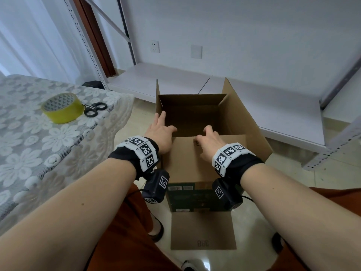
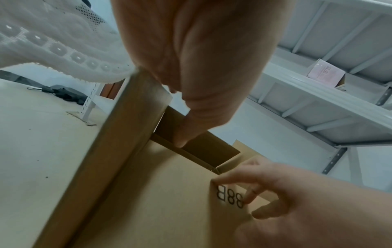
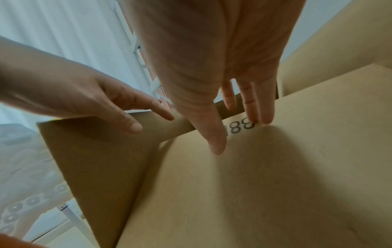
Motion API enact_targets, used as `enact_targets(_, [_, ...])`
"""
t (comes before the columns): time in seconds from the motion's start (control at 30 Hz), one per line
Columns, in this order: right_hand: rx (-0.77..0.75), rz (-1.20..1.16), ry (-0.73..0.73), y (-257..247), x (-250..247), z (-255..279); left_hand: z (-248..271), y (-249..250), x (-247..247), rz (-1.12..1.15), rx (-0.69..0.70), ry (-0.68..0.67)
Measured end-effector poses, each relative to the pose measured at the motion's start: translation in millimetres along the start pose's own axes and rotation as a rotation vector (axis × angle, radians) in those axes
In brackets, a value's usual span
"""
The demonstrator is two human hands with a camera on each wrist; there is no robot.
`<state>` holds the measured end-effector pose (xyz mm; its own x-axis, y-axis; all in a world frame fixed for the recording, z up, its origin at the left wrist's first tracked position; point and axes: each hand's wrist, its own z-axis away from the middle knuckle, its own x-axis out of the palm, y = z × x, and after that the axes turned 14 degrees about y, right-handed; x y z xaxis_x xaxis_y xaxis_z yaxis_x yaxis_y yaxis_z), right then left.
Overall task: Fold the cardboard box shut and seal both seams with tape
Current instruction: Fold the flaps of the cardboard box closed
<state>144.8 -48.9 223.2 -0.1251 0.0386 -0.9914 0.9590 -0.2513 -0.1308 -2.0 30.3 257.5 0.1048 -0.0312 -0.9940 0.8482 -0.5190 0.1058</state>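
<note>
A: Where were the hands just then?

B: Both on the cardboard box (image 1: 205, 153), which stood on the floor in front of the person. The right hand (image 1: 210, 140) lay with straight fingers on the near flap (image 1: 187, 157), holding nothing, pressing it level over the opening. The left hand (image 1: 162, 132) was relaxed too, its forefinger stretched along the left flap (image 1: 157, 94), which stood upright.

A: Why that way?

B: I judged the near flap was being kept down so the side ones could come over it. The right flap (image 1: 240, 106) leaned outward, the far flap seemed tucked inside, and another flap (image 1: 203, 229) lay flat on the floor at the bottom.

A: And the tape?

B: The yellow tape roll (image 1: 62, 107) sat untouched on the lace-covered bench (image 1: 29, 153), scissors (image 1: 94, 109) just beside it, well apart from the box.

A: Did the wrist cameras add anything?

B: The right wrist view showed fingertips (image 3: 266, 119) resting by a printed "88" at the flap's edge, hidden from the head view. The left wrist view caught a pink carton (image 2: 325, 73) on the shelf.
</note>
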Motion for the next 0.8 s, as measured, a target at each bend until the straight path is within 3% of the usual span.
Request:
enact_targets(0.2, [-0.043, 0.124, -0.14, -6, 12, 0, -2, -6, -1, -0.049, -0.035, -0.132])
enact_targets(0.53, [-0.042, 0.2, -0.399, -14, 14, -1, 2, 7, -28, -0.245, 0.132, -0.319])
enact_targets(0.8, [-0.054, 0.195, -0.504, -13, 10, -3, 5, 12, -45, -0.163, 0.123, -0.393])
